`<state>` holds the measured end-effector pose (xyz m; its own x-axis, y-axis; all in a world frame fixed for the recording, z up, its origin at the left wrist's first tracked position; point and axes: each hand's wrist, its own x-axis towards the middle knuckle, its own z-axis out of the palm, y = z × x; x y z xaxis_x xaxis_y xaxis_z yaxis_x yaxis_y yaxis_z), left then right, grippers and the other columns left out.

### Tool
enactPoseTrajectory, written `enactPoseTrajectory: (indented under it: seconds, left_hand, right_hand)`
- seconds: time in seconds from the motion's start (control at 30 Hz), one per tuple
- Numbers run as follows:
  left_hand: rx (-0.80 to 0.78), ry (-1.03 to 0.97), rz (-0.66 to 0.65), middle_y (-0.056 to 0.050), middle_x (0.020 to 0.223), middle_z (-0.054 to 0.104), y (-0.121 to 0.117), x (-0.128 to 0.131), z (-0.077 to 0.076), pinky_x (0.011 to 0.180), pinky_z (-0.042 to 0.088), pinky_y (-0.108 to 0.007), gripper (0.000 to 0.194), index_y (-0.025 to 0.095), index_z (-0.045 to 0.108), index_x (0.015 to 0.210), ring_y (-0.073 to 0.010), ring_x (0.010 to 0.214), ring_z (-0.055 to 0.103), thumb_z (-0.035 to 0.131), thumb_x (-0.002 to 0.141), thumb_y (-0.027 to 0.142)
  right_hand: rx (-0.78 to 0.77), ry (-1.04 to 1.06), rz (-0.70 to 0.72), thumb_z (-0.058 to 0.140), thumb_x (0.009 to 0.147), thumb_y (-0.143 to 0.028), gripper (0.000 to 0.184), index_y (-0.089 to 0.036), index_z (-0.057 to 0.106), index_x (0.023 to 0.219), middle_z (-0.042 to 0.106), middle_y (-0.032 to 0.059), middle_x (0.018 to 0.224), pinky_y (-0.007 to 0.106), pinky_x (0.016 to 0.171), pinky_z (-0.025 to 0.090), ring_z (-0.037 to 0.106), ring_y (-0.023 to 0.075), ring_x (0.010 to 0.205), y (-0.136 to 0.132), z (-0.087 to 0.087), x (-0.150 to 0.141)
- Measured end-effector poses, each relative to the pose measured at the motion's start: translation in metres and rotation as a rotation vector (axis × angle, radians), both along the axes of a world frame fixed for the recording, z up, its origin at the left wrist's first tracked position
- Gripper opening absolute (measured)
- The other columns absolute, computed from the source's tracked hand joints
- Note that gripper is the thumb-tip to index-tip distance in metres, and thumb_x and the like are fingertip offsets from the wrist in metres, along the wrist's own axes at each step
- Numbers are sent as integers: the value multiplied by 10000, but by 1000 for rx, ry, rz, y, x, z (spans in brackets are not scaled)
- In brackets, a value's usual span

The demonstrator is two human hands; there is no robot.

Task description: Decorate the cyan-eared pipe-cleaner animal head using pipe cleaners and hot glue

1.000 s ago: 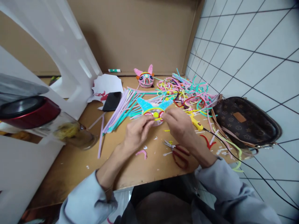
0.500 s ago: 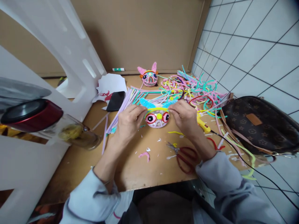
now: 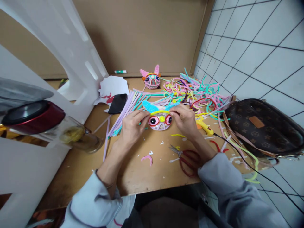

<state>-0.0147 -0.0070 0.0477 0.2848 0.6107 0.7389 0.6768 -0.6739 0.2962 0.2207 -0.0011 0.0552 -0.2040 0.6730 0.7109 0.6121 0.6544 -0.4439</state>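
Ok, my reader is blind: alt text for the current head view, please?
A person's left hand and right hand hold a blue-eared craft face by its sides at a table. Behind it are a pink-eared craft face and colorful fuzzy stems; scissors lie nearer.

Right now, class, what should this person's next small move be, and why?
Probably press the yellow strip lightly against the blue-eared face: it arches above the red-rimmed eyes, and the left hand and right hand appear to pinch its two ends. The pink-eared face behind has a similar band above its eyes.
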Motion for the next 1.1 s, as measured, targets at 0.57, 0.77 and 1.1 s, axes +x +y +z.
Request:
enactPoseTrajectory:
  seconds: [0.57,0.77,1.1]
  left_hand:
    - [-56,-41,-15,-81,866,780,4,6,-11,752,553,-280,193,165,737,917,-173,787,716,576,965,261]
    - [-92,-34,-29,-83,885,771,6,4,-13,771,554,-289,189,167,734,923,-185,819,711,578,953,269]
    - [-92,-39,-3,-76,871,778,7,5,-14,752,561,-275,202,171,737,902,-175,799,711,565,956,262]
  right_hand:
    - [-113,26,-15,525,869,-169,187,-201,704,828,703,50,835,322,777,487,624,195,790,8,-14,4]
    - [-120,54,2,496,854,-142,233,-200,720,826,694,50,845,332,795,487,625,200,823,12,-19,6]
    - [-185,172,-10,542,847,-179,177,-199,718,841,697,45,833,330,778,502,616,191,813,17,-29,3]
